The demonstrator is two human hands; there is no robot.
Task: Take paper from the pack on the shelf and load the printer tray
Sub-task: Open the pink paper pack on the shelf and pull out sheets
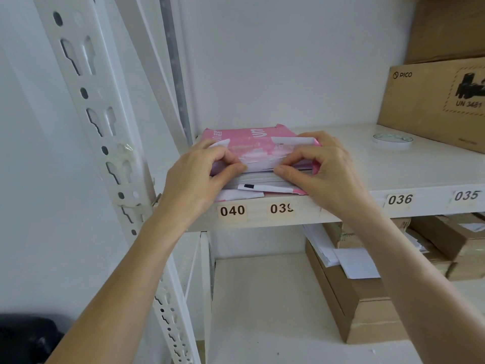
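Note:
A pink paper pack (252,139) lies flat on the white shelf (393,177), above the labels 040 and 039. Its near end is torn open, and the white edges of the paper stack (259,177) show there. My left hand (195,177) pinches the torn wrapper flap at the pack's left front corner. At the right front corner my right hand (319,166) grips the wrapper flap too, thumb against the paper edges. Both flaps are lifted off the stack. The printer and its tray are out of view.
A white slotted upright (105,143) stands to the left of the pack. A roll of tape (393,140) and brown cardboard boxes (435,101) sit further right on the same shelf. The lower shelf (262,311) holds more boxes (367,306) and loose white sheets.

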